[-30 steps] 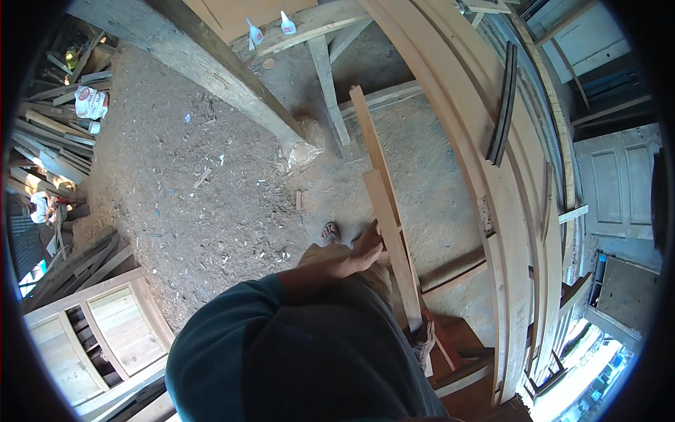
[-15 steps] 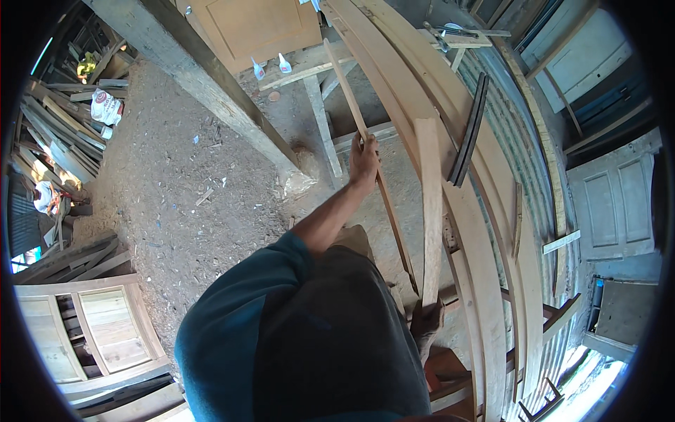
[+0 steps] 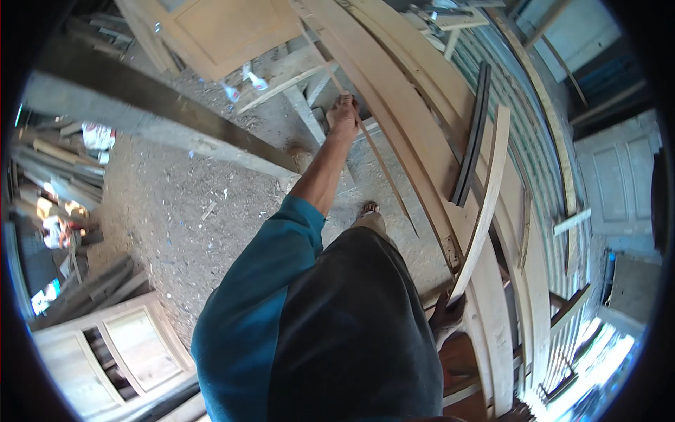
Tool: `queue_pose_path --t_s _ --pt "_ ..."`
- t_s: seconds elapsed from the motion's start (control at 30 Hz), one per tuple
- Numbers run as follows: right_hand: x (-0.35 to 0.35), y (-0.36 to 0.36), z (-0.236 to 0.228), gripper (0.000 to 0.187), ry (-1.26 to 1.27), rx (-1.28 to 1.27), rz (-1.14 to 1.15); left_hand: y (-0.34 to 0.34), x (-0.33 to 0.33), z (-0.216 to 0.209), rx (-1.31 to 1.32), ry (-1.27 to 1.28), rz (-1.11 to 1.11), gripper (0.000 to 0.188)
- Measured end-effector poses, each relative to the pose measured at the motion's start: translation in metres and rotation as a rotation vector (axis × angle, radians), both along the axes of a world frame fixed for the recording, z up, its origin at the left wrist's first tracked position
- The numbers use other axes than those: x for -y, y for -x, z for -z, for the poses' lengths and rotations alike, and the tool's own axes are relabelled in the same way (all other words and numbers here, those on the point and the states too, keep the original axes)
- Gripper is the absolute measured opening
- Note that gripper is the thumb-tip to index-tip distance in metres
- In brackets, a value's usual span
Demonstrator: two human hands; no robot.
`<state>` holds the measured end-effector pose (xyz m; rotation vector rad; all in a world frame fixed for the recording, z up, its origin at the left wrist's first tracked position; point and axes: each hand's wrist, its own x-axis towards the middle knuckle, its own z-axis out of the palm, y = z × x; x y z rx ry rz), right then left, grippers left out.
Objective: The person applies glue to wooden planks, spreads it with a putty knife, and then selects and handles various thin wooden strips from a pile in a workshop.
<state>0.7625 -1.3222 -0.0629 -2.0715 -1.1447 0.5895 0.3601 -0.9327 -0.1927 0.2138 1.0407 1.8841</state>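
Observation:
My left hand [image 3: 343,114], at the end of a stretched arm, is closed around a thin wooden strip [image 3: 385,169]. The strip hangs at a slant beside the long boards, its lower end free above the floor. Close to my body on the right, my right hand [image 3: 447,320] grips the lower end of a slightly curved wooden strip [image 3: 486,200]. That piece leans across the long curved boards [image 3: 394,88]. Its upper end lies just right of a pair of dark grooved strips [image 3: 472,137] resting on the boards. Some fingers of my right hand are in shadow.
A thick wooden post [image 3: 169,123] slants across the left. Beyond my left hand stands a rough bench [image 3: 281,86] with two small bottles [image 3: 256,81]. A panelled wooden door [image 3: 116,352] lies at lower left. Corrugated sheeting [image 3: 524,144] runs behind the boards.
The curved strip in my right hand has swung right and now tilts over the boards. My left hand has shifted slightly up and left with the thin strip. The view has turned.

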Motion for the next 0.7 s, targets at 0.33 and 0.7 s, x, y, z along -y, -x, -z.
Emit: queue_pose_path --t_s 0.33,0.7 --pt "-0.049 -0.041 -0.032 0.044 -0.001 0.208 0.260 0.073 -0.014 0.001 0.004 0.250 0.282 0.042" --pt "-0.054 -0.010 0.010 0.055 -0.007 0.185 0.029 0.054 -0.019 -0.056 -0.102 0.283 0.195 0.047"
